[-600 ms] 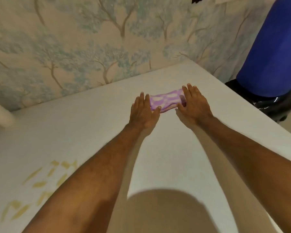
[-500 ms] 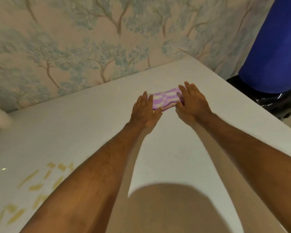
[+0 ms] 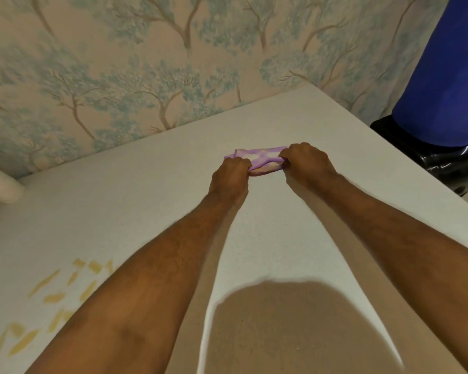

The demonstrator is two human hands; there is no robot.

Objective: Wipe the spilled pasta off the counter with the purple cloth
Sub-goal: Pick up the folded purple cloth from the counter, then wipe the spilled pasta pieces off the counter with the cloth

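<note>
A folded purple cloth (image 3: 260, 159) with pale blotches lies on the white counter (image 3: 152, 190), toward its far right part. My left hand (image 3: 229, 179) grips the cloth's left end with curled fingers. My right hand (image 3: 305, 163) grips its right end the same way. Only the middle strip of the cloth shows between the two fists. Several yellow pasta pieces (image 3: 54, 298) lie scattered on the counter at the near left, far from both hands, partly behind my left forearm.
Tree-patterned wallpaper (image 3: 146, 63) rises behind the counter. A white cylindrical object (image 3: 0, 184) lies at the far left edge. Beyond the counter's right edge stands a blue shape on a shiny black base (image 3: 449, 163). My head's shadow falls on the near counter.
Both hands lay flat with fingers stretched over the cloth's ends; now their fingers have curled into fists gripping it, and the cloth is bunched between them.
</note>
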